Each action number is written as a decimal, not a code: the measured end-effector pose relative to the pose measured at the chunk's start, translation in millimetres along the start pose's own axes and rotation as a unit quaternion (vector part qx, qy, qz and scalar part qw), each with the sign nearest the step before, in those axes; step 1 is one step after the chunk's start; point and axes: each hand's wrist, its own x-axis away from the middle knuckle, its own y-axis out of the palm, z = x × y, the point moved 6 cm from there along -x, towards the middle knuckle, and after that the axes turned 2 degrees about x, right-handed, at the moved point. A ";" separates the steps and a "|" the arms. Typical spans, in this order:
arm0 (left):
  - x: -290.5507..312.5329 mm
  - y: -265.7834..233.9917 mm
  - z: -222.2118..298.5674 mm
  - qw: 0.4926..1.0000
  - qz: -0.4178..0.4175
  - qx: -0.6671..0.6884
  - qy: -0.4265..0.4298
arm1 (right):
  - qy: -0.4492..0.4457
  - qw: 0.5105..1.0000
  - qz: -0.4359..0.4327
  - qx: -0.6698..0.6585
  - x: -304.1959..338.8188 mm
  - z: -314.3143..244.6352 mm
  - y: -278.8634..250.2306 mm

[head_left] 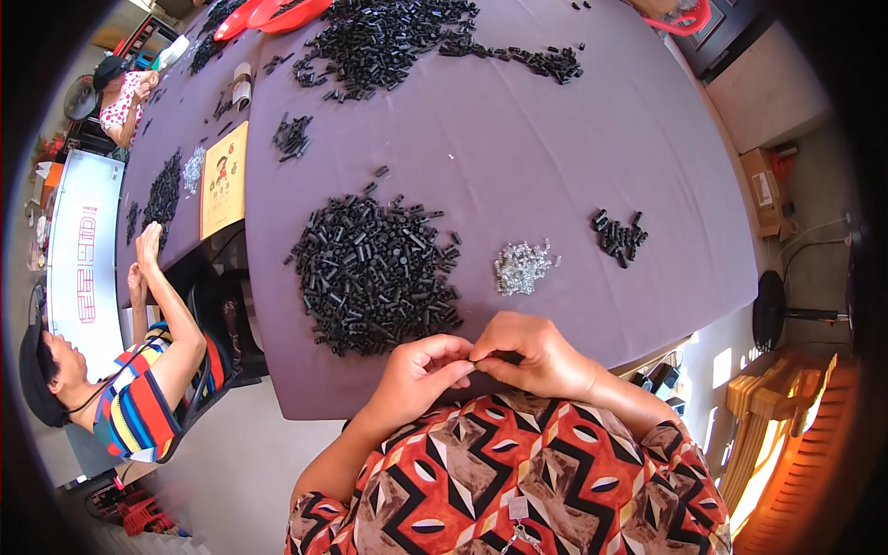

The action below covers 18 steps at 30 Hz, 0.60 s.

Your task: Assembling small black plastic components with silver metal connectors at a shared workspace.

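My left hand (421, 375) and my right hand (535, 356) meet at the table's near edge, thumbs and fingertips pinched together. A small black piece (506, 356) shows among the fingers of my right hand, mostly hidden. What my left fingertips pinch is too small to make out. Just beyond my left hand spreads a big heap of short black plastic tubes (375, 273). A little pile of shiny, clear or silvery small parts (524, 268) lies beyond my right hand. Farther right is a small group of black pieces (619, 237).
A purple-grey cloth (555, 148) covers the table. More black pieces (379, 42) and red basins (277, 13) sit at the far side. A yellow booklet (224, 180) lies left. Two people work there, one in a striped top (148, 388). Orange chairs (795, 444) stand right.
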 end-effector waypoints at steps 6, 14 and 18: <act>1.1 -13.7 -7.6 0.998 0.043 0.026 0.045 | -0.087 0.969 0.116 0.200 -6.5 -8.9 -14.6; -2.8 -17.3 -3.5 0.994 0.049 0.074 0.063 | -0.066 0.897 0.128 0.418 -20.2 -7.3 -29.3; -3.3 -16.2 -4.3 0.994 0.044 0.076 0.066 | -0.042 0.898 0.125 0.419 -16.7 2.5 -26.7</act>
